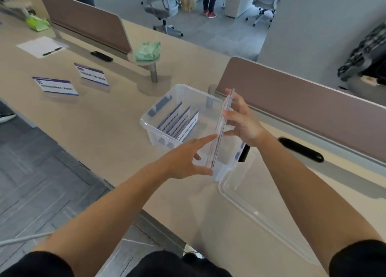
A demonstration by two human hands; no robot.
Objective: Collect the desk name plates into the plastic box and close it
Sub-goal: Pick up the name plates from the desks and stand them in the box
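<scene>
A clear plastic box with grey-blue latches stands open on the beige desk. Three name plates with blue-and-white cards lean inside it. Both hands hold another clear name plate edge-on over the box's near half. My right hand grips its far side with thumb and fingers. My left hand touches its near edge with spread fingers. Two more name plates stand on the desk to the left. The clear lid lies flat on the desk beside the box, near me.
Brown desk dividers run behind the box and at far left. A green bag on a round post, a black oblong object, a paper sheet and a black cable slot sit nearby. Chairs and people stand beyond.
</scene>
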